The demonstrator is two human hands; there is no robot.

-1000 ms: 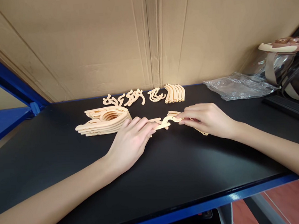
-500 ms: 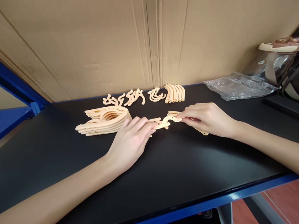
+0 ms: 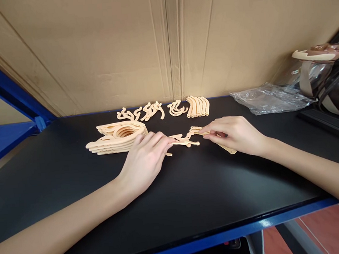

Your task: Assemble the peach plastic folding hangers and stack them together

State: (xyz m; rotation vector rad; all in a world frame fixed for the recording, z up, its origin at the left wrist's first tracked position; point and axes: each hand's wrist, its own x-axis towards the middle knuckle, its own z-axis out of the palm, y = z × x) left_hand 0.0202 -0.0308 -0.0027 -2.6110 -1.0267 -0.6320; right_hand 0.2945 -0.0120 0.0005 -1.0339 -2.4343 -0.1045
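My left hand (image 3: 145,156) pinches a thin beige hook piece (image 3: 185,143) that points to the right over the black table (image 3: 176,205). My right hand (image 3: 235,135) is closed at the fingertips over a flat beige arm piece (image 3: 227,148) lying on the table; whether it grips the piece is hidden by the fingers. Between the hands, other beige parts (image 3: 191,133) lie partly beneath the held hook. A stack of beige hanger-like pieces (image 3: 108,146) is just left of my left hand.
Behind the hands, loose curved hooks (image 3: 153,110), more hooks (image 3: 177,108) and a row of curved arms (image 3: 197,106) line the back. At the right lie a clear plastic bag (image 3: 270,99) and a black-framed object (image 3: 333,100). Cardboard (image 3: 106,49) stands behind.
The hook piece in my left hand has turned from its curved face to nearly edge-on, and its end has come away from my right fingertips. Both hands have barely moved.
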